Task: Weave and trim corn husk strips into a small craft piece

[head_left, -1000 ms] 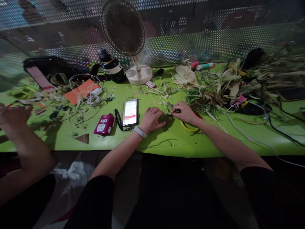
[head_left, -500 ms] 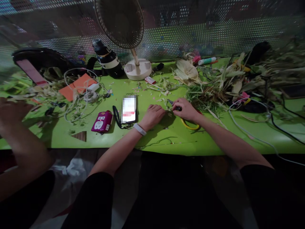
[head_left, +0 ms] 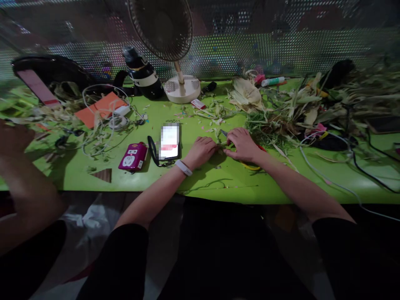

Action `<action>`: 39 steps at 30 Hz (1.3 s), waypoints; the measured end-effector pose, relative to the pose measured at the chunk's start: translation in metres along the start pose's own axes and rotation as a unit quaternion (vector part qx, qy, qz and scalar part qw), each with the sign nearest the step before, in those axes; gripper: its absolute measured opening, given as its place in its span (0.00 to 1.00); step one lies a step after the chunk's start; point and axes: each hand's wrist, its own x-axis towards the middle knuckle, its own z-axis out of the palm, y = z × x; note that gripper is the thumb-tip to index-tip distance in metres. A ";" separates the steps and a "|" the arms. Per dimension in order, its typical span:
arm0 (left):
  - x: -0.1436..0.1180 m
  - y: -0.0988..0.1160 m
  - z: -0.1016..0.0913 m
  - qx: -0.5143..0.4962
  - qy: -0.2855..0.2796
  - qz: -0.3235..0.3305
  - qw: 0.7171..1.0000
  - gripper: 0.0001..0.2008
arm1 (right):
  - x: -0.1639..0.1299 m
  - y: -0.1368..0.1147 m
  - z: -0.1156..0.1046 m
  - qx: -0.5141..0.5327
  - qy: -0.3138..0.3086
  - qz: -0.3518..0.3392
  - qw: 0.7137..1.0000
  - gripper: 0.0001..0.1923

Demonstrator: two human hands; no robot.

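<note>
My left hand point(head_left: 203, 152) rests on the green tabletop with its fingers pressed together. At its fingertips is a small pale piece of plant strip point(head_left: 220, 147), mostly hidden. My right hand point(head_left: 240, 144) curls over a pair of scissors with yellow and red handles. The grey scissor blade point(head_left: 223, 133) sticks out past its knuckles, and a yellow handle loop point(head_left: 251, 167) shows beneath the wrist. The right thumb reaches toward the same pale piece, close to the left fingertips. Scraps of husk point(head_left: 216, 132) lie just beyond both hands.
A lit phone point(head_left: 169, 141) and a purple plug adapter point(head_left: 133, 157) lie left of my hands. Behind stand a fan point(head_left: 182, 89) and a black bottle point(head_left: 146, 81). Dried husks point(head_left: 246, 93) and cables point(head_left: 333, 189) spread rightward. Another person's arm point(head_left: 26, 183) rests at far left.
My right hand has turned over the scissors, covering more of them, and its thumb has come forward toward the left fingertips. The left hand has barely moved. The view has shifted slightly.
</note>
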 end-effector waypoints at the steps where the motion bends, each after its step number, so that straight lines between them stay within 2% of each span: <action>1: 0.000 0.000 0.000 -0.004 0.000 0.001 1.000 0.10 | 0.000 0.000 0.001 -0.010 0.002 -0.001 1.000 0.14; 7: 0.000 0.000 0.001 -0.012 -0.006 -0.008 1.000 0.09 | 0.002 0.003 0.006 -0.002 0.003 -0.046 0.999 0.11; 12: 0.001 -0.003 0.001 -0.019 0.003 -0.012 1.000 0.09 | 0.004 0.007 0.008 0.024 0.015 -0.040 0.999 0.13; 17: 0.001 -0.005 0.001 -0.016 0.004 -0.010 1.000 0.10 | 0.003 0.005 0.003 -0.020 0.010 -0.011 1.000 0.21; 22: 0.002 -0.003 -0.001 -0.005 -0.012 -0.008 1.000 0.12 | 0.001 -0.003 0.004 -0.072 -0.024 -0.031 0.997 0.24; 26: 0.002 -0.001 -0.002 -0.005 -0.034 -0.025 0.999 0.11 | 0.003 -0.005 0.011 -0.109 -0.003 -0.065 0.992 0.22; 29: 0.003 -0.001 -0.003 -0.014 -0.038 -0.033 0.999 0.10 | 0.004 -0.002 0.016 -0.097 0.026 -0.088 0.991 0.19; 34: 0.003 0.001 -0.006 -0.023 -0.026 -0.032 0.999 0.11 | 0.003 0.005 0.019 -0.078 0.061 -0.074 0.992 0.16; 39: 0.003 0.003 -0.004 -0.024 -0.020 -0.020 0.999 0.09 | 0.002 0.006 0.019 -0.115 0.076 -0.071 0.988 0.12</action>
